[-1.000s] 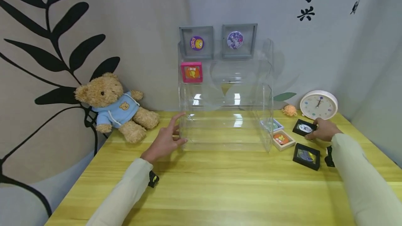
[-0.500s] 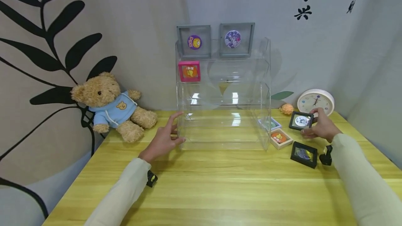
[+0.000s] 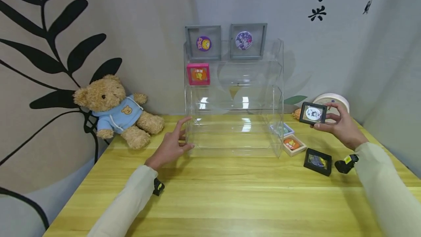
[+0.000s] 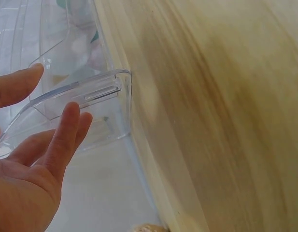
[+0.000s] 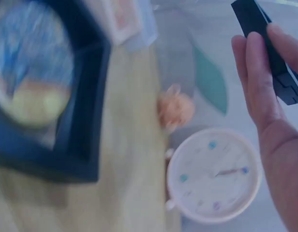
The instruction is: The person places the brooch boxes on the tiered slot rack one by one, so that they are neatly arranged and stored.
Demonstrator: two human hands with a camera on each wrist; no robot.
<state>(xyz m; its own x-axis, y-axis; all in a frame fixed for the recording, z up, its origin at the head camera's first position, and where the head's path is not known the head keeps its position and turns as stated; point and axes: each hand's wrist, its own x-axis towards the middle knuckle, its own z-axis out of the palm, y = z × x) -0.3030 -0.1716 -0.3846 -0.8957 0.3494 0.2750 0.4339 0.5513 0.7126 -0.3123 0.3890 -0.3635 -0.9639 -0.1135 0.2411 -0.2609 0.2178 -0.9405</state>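
My right hand (image 3: 342, 125) pinches a small black frame (image 3: 313, 113) with a white round badge in it, held up above the table's right side. In the right wrist view this black frame (image 5: 264, 46) is seen edge-on between thumb and fingers. My left hand (image 3: 171, 145) rests at the left side of a clear tiered acrylic display rack (image 3: 235, 147), its fingers fairly straight. The left wrist view has the left hand's thumb and fingers (image 4: 62, 140) around the rack's side edge. Two grey frames (image 3: 204, 55) stand on the top tier, and a pink frame (image 3: 198, 82) sits one tier lower, at the left.
On the table right of the rack lie another black frame (image 3: 317, 161), a pale wooden frame (image 3: 293, 152) and a light blue-edged frame (image 3: 288, 130). A round white clock (image 3: 340, 100) and an orange yarn-like ball (image 3: 296, 113) stand behind. A teddy bear (image 3: 118, 114) sits at the left.
My right hand has lifted the black frame with the white badge off the table and tilted it upright, now partly in front of the clock. The left hand keeps its place at the rack.
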